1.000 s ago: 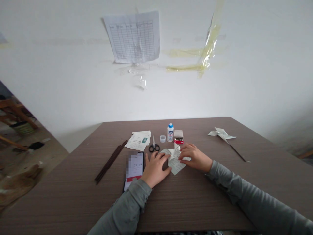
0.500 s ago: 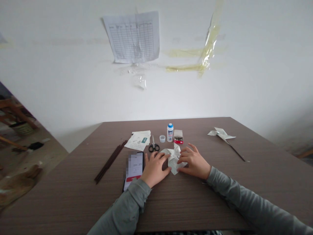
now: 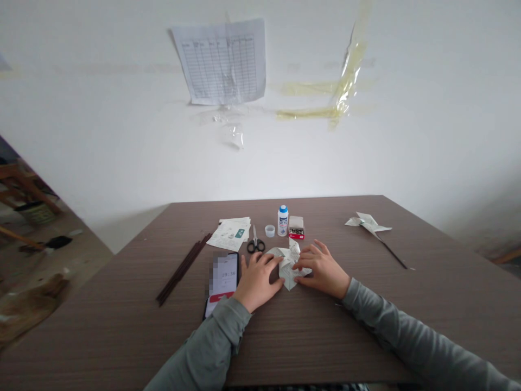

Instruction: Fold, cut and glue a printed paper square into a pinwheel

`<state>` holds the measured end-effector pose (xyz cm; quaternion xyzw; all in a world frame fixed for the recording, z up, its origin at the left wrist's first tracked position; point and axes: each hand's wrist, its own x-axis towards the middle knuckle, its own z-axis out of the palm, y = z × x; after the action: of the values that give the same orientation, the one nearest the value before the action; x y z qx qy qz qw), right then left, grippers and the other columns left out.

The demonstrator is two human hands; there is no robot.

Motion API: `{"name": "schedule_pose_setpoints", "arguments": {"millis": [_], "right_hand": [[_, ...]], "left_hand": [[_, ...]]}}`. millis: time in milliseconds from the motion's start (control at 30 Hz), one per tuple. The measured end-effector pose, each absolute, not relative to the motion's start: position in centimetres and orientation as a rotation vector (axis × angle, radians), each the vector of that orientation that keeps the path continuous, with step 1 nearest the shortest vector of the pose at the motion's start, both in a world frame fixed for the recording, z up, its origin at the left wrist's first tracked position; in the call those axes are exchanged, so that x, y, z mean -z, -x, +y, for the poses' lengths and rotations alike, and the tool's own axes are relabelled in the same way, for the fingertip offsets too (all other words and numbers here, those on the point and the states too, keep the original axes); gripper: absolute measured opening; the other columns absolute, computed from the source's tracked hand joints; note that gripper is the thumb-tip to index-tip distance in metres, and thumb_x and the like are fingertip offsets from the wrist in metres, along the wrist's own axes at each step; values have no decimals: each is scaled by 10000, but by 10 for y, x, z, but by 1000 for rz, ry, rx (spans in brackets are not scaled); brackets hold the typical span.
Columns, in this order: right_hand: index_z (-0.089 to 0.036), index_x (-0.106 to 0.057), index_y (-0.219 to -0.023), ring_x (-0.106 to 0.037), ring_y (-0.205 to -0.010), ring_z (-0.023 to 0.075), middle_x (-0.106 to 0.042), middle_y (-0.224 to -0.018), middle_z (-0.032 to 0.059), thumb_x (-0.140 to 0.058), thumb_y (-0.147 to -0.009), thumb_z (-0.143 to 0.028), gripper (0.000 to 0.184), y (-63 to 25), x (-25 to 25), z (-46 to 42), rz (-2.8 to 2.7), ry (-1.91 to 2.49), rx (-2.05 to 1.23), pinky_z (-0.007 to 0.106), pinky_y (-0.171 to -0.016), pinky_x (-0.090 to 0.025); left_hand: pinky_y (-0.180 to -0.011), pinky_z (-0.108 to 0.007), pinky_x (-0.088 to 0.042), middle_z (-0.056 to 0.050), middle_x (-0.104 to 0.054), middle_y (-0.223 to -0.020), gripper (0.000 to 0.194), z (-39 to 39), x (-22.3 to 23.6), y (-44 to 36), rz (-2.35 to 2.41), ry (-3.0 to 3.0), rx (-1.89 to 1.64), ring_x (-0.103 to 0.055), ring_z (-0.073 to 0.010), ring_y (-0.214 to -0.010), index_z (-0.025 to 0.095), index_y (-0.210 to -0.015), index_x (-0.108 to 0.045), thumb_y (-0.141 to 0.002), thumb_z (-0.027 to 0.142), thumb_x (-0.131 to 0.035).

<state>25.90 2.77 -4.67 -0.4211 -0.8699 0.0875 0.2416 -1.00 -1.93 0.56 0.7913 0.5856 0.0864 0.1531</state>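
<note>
A folded pinwheel of printed paper (image 3: 287, 276) lies on the table between my hands. My left hand (image 3: 257, 278) holds its left side, with thumb and fingertips curled onto the paper edge. From the right, my right hand (image 3: 323, 271) has its thumb and fingers bent together on the right blade. One blade points away from me between the hands, towards a small red box of metal pins (image 3: 297, 232). Scissors with black handles (image 3: 256, 245) lie just beyond my left hand. My fingers partly hide the pinwheel's sides.
A phone (image 3: 223, 279) sits beside my left wrist. Brown sticks (image 3: 183, 270) and printed paper sheets (image 3: 228, 233) lie to the left. A white bottle with a blue cap (image 3: 283, 221) and a small plastic cup (image 3: 269, 231) stand behind. Another pinwheel on a stick (image 3: 368, 222) lies right.
My right hand's fingers have shifted slightly left over the paper blade. My left hand stays in place on the pinwheel.
</note>
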Motion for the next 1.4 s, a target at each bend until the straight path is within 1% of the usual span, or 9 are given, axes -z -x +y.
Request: {"name": "schedule_pose_setpoints", "arguments": {"millis": [167,333,500,633,767,900,1067,1167,1400], "right_hand": [[-435,-1010,-1149,-873,-1389,465,-1004,-1140,23,-989,-941,-223,298,-260,49,29,-2385,1143,-224,852,-1505,-451],[-395,-986,-1270,-850,-1442,415,-1015,-1214,56,-842,-937,-113,459,-266,53,26,-2411,1098,-203,889,-1532,-372],[-350,-971,-1127,-852,-1444,368,-997,-1172,30,-792,-1088,-162,263,-267,52,23,-2393,1098,-214,807,-1569,-351],[-342,-965,-1095,-879,-1428,375,-992,-1184,43,-799,-1164,-226,214,-264,57,24,-2321,1201,-258,826,-1551,-388],[-329,-989,-1225,-904,-1380,375,-984,-1284,99,-790,-1173,-250,221,-259,66,28,-2218,1316,-286,868,-1496,-465],[-320,-960,-1339,-923,-1252,359,-964,-1114,64,-812,-1139,-245,260,-254,73,29,-2123,1347,-263,850,-1496,-486],[-326,-969,-1179,-915,-1247,362,-980,-1127,72,-781,-1159,-213,220,-250,78,24,-2101,1345,-171,865,-1511,-445],[-342,-980,-1145,-899,-1274,366,-995,-1170,67,-776,-1168,-206,246,-251,79,23,-2114,1335,-104,869,-1513,-429],[-380,-989,-1103,-883,-1203,350,-992,-1131,30,-810,-1134,-188,265,-252,85,24,-2130,1293,56,774,-1505,-474]], "left_hand": [[-1553,-973,-325,-95,-776,-1888,647,-19,-6,10,1683,-2276,-268,-566,-563,-1852,416,-1785,-828,-1145,353,-903],[-1562,-954,-325,-82,-775,-1891,634,-20,-8,9,1693,-2267,-258,-567,-551,-1853,428,-1773,-837,-1149,344,-911],[-1556,-954,-339,-75,-781,-1884,625,-20,-8,9,1705,-2271,-263,-567,-544,-1855,430,-1754,-848,-1141,330,-919],[-1559,-954,-333,-100,-803,-1850,603,-20,-7,9,1707,-2284,-261,-565,-535,-1857,377,-1750,-851,-1151,326,-906],[-1561,-893,-393,-101,-868,-1730,522,-20,-5,6,1733,-2315,-325,-643,-501,-1797,385,-1650,-907,-1133,323,-937],[-1573,-872,-386,-115,-859,-1726,493,-20,-3,2,1744,-2311,-346,-663,-492,-1776,349,-1603,-918,-1112,322,-956],[-1590,-889,-320,-153,-837,-1745,531,-20,-2,-2,1725,-2307,-307,-627,-493,-1799,303,-1654,-884,-1125,313,-917],[-1589,-887,-329,-137,-840,-1729,560,-20,-2,-4,1726,-2317,-307,-641,-483,-1782,340,-1672,-883,-1114,310,-915],[-1581,-892,-340,-141,-822,-1722,617,-19,0,-7,1736,-2340,-297,-654,-488,-1748,413,-1720,-885,-1110,322,-909]]}}
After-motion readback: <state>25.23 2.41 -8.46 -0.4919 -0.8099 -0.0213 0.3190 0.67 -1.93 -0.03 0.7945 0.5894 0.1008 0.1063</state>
